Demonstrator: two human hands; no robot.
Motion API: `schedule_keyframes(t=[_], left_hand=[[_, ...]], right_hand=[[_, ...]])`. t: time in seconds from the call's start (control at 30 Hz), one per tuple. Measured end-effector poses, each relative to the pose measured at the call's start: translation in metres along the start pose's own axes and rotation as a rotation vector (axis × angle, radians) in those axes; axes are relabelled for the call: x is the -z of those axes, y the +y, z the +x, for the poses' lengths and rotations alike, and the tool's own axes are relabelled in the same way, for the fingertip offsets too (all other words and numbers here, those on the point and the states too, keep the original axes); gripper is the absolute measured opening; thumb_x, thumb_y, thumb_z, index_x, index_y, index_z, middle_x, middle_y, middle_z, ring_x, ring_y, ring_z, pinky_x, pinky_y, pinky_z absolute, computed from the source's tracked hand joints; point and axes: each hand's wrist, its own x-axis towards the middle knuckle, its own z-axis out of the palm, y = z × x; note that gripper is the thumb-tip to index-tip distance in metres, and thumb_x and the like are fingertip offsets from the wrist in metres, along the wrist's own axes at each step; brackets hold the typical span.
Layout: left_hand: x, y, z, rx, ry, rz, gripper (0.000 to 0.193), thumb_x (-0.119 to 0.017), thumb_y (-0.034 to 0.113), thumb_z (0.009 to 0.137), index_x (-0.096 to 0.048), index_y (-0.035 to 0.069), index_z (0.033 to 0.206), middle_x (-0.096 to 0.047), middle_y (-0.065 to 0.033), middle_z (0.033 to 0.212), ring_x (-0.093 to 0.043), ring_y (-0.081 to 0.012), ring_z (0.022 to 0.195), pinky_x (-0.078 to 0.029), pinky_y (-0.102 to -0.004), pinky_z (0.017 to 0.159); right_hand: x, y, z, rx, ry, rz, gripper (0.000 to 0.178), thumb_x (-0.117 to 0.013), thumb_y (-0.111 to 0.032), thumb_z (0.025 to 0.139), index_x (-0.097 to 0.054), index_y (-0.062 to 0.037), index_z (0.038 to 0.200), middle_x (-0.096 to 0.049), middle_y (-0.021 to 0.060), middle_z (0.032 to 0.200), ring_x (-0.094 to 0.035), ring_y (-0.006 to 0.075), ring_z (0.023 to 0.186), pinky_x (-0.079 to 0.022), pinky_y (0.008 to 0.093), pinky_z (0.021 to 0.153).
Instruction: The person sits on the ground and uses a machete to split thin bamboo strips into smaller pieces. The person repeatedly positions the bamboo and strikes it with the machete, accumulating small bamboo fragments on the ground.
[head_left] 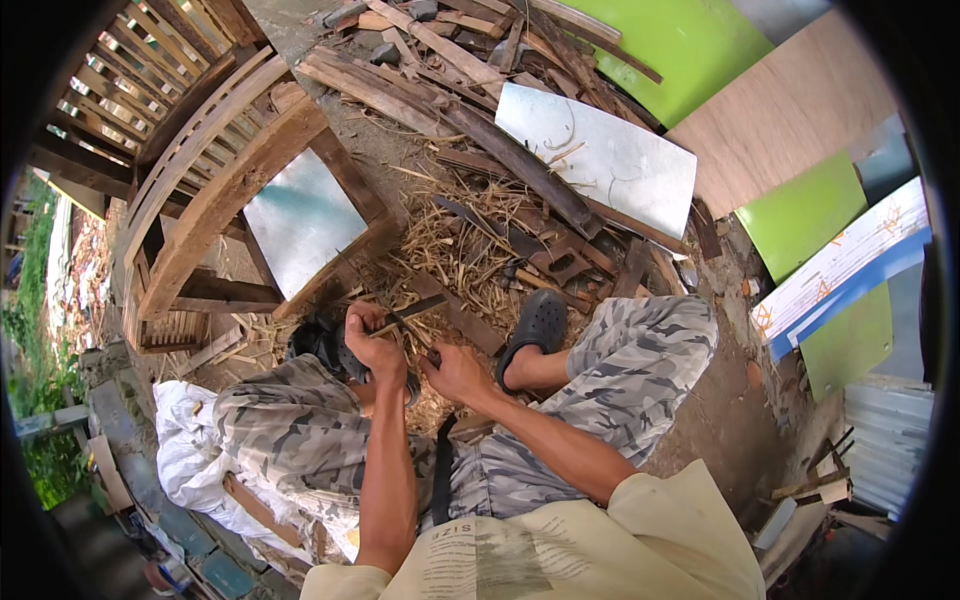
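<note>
My left hand (pixel 374 342) is closed around a narrow wooden strip (pixel 418 307), which sticks out to the right between my knees. Close beside it, my right hand (pixel 457 374) grips a thin dark blade (pixel 408 328) that looks like a knife and crosses near the strip. Its handle is mostly hidden by my fingers. Pale shavings (pixel 455 240) lie in a loose heap on the ground just beyond both hands. A dark clog (pixel 538 325) is on my right foot, and another shoe is partly covered by my left hand.
A slatted wooden frame (pixel 225 190) with a pale metal sheet (pixel 305 222) stands at left. Scrap timber (pixel 440 100) and a white panel (pixel 597 155) lie ahead. Green boards (pixel 805 210) and corrugated metal (pixel 885 440) are at right. A white sack (pixel 185 450) lies by my left leg.
</note>
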Motion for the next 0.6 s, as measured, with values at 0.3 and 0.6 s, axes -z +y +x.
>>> schedule_keyframes(t=[0.3,0.6], left_hand=[[0.011,0.001,0.003,0.001,0.025,-0.106,0.033,-0.034,0.019,0.099,-0.028,0.008,0.069,-0.029,-0.0027,0.067,-0.026,-0.0138,0.063,-0.026,-0.0301,0.060],[0.020,0.000,0.010,0.003,0.041,-0.090,0.030,-0.032,0.017,0.097,-0.027,0.008,0.068,-0.028,-0.0030,0.066,-0.025,-0.0145,0.062,-0.025,-0.0302,0.059]], right_hand=[[0.005,0.020,0.009,0.019,0.001,-0.137,0.033,-0.061,-0.027,0.084,-0.069,-0.0012,0.102,-0.063,0.0270,0.068,-0.065,0.0453,0.069,-0.052,0.0505,0.068],[0.007,0.021,0.006,-0.048,-0.044,-0.185,0.032,-0.063,-0.026,0.083,-0.068,0.0038,0.091,-0.064,0.0289,0.073,-0.066,0.0448,0.074,-0.053,0.0500,0.070]])
